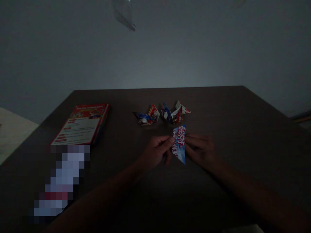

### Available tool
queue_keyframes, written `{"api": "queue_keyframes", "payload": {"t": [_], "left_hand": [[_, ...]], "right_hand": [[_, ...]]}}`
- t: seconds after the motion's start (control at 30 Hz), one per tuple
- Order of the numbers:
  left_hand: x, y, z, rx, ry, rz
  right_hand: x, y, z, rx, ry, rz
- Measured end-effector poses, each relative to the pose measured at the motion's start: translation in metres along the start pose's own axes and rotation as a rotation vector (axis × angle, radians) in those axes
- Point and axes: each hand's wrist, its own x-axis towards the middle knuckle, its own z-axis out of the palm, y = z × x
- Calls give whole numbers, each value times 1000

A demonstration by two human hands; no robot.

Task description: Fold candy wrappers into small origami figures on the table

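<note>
A folded piece of printed paper (180, 149), blue with red and white lettering, is held upright above the dark table. My left hand (159, 149) pinches its left edge, the thumb lying over the front. At the right edge, my right hand (200, 149) grips the paper, its fingertips partly hidden behind it. Just beyond the hands stand two folded paper shapes with pointed ends: one blue and red (145, 119) on the left, and one blue, white and red (178, 116) on the right.
A stack of red and white printed sheets or a booklet (79, 126) lies at the left of the brown table (225, 110). Nearer, a blurred-out pixelated object (64, 176) lies beside my left forearm. A pale wall (194, 45) rises behind the table.
</note>
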Motion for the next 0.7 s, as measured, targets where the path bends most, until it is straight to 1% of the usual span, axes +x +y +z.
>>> {"api": "queue_keyframes", "payload": {"t": [0.1, 0.23, 0.27, 0.33, 0.37, 0.4, 0.43, 0.47, 0.53, 0.63, 0.7], "left_hand": [[0, 1, 1, 18, 133, 82], [5, 0, 2, 11, 419, 161], [7, -1, 3, -15, 467, 174], [11, -5, 7, -102, 493, 182], [13, -7, 9, -162, 466, 163], [14, -10, 12, -217, 455, 143], [15, -13, 14, -260, 450, 94], [15, -16, 16, -288, 462, 47], [14, -21, 18, -323, 482, -12], [12, -25, 19, -354, 537, -15], [11, -25, 19, -361, 540, -5]], "right_hand": [[0, 1, 1, -33, 4, -3], [-2, 4, 6, -96, 38, -47], [-2, 5, 8, -105, 38, -76], [-3, 5, 13, -115, -9, -136], [-3, 5, 16, -118, -40, -165], [-3, 4, 19, -133, -44, -193], [-3, 2, 21, -154, -47, -213], [-2, 0, 23, -157, -78, -214], [-1, -3, 26, -167, -108, -220], [-1, -7, 28, -180, -103, -243], [-2, -6, 29, -188, -108, -258]]}}
